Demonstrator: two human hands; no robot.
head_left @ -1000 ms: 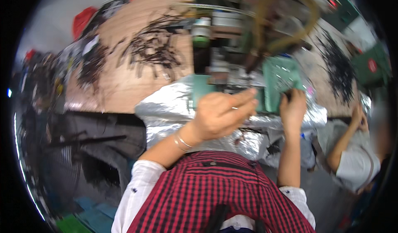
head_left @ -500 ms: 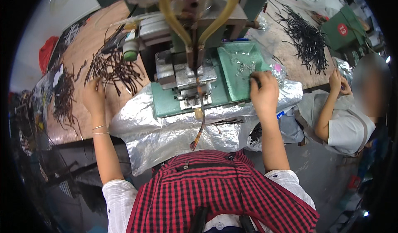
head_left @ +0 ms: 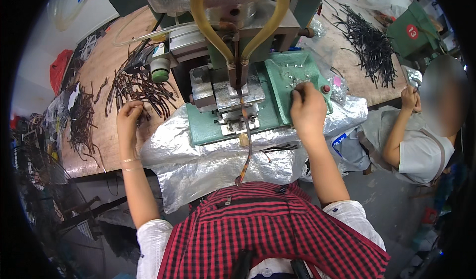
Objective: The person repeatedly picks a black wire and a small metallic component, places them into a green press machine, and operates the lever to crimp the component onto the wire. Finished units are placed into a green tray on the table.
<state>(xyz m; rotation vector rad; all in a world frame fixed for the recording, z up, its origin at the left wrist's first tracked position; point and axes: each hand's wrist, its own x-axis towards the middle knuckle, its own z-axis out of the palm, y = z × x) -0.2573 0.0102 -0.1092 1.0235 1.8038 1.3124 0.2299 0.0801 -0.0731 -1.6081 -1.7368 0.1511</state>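
On the left, my left hand (head_left: 130,123) is at the near edge of a pile of dark cord-like strips (head_left: 153,93), with its thumb and fingers pressed together. What it pinches, if anything, I cannot make out. My right hand (head_left: 308,113) reaches into a green tray (head_left: 279,93), fingers curled down near small shiny metal pieces (head_left: 297,80); the fingertips are partly hidden. Between the hands stands a press-like machine (head_left: 233,98) with a metal block. A dark strip with orange-brown patches (head_left: 249,142) hangs from its front toward my checked apron (head_left: 263,214).
Silver foil (head_left: 213,165) covers the near table edge, with some dark strips (head_left: 280,149) on it. Another strip pile (head_left: 79,120) lies far left, a black one (head_left: 369,46) at back right. A green knob (head_left: 159,74) juts from the machine. At right sits a co-worker (head_left: 416,145).
My left hand has shifted right and a little nearer beside the strips. My right hand has moved left, further over the tray, with its fingers more curled. The view has shifted slightly.
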